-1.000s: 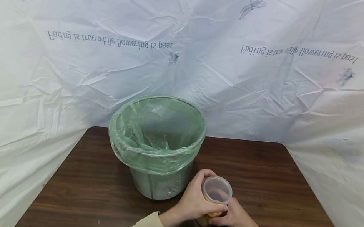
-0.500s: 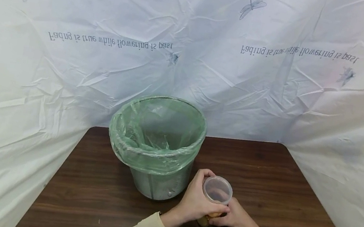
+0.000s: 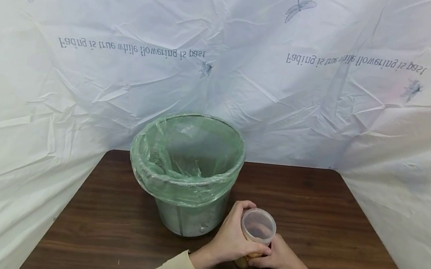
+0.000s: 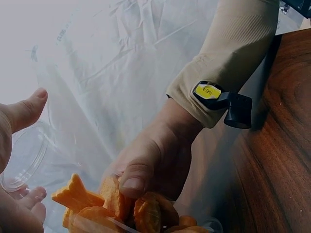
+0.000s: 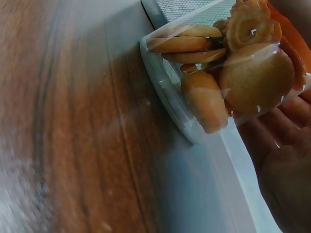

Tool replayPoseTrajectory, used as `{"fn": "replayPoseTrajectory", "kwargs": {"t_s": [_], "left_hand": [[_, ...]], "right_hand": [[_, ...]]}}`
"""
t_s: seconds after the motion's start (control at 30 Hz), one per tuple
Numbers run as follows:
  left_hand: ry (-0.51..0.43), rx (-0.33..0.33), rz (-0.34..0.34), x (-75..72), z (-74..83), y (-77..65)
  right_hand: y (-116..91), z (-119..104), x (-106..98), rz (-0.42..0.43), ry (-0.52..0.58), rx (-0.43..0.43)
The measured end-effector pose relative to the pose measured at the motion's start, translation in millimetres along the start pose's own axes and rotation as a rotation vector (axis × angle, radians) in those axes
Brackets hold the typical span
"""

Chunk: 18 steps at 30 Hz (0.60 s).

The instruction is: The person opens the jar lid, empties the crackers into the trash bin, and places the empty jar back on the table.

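Observation:
A clear plastic jar holds orange-brown biscuits of several shapes. In the head view it stands near the front of the table, its round top facing up. My left hand grips it high up, thumb on the near side and fingers round the far side. Lower down, my right hand holds the jar from the right. The right thumb lies across the biscuit-filled part in the left wrist view. Whether a lid covers the top cannot be made out. The fingers hide much of the jar's wall.
A metal mesh bin lined with a green plastic bag stands on the dark wood table, just left of my hands. White printed sheeting hangs behind and along both sides.
Both hands keep their grip on the jar, and the left thumb and wrist have shifted only very slightly. The bin stays where it was; the whole head view has drifted a little.

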<state>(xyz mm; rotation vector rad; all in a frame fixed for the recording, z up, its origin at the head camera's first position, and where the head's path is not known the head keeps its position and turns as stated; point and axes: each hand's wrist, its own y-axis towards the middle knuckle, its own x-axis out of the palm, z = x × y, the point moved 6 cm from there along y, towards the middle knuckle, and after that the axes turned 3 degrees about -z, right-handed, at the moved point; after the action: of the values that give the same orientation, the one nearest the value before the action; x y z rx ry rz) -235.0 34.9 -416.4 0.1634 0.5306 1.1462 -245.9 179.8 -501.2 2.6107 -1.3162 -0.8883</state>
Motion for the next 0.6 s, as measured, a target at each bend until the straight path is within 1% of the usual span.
{"fn": "replayPoseTrajectory", "kwargs": {"t_s": [0.17, 0.23, 0.37, 0.47, 0.6], "left_hand": [[0.01, 0.029, -0.049, -1.1, -0.6, -0.1], [-0.009, 0.032, -0.079, -1.5, -1.8, 0.2], [-0.042, 0.056, -0.142, -2.9, -4.2, 1.1], [-0.094, 0.058, -0.197, -3.9, -6.3, 2.4], [-0.198, 0.062, -0.267, -6.3, -7.3, 4.7]], "right_hand": [[0.1, 0.1, -0.1, -0.003, 0.01, -0.001], [0.7, -0.4, -0.2, -0.01, 0.006, -0.007], [2.3, -1.3, -0.5, -0.026, 0.02, 0.021], [3.0, -2.9, -1.2, -0.029, 0.014, 0.041], [2.2, -2.7, -2.1, -0.021, -0.017, 0.008]]}}
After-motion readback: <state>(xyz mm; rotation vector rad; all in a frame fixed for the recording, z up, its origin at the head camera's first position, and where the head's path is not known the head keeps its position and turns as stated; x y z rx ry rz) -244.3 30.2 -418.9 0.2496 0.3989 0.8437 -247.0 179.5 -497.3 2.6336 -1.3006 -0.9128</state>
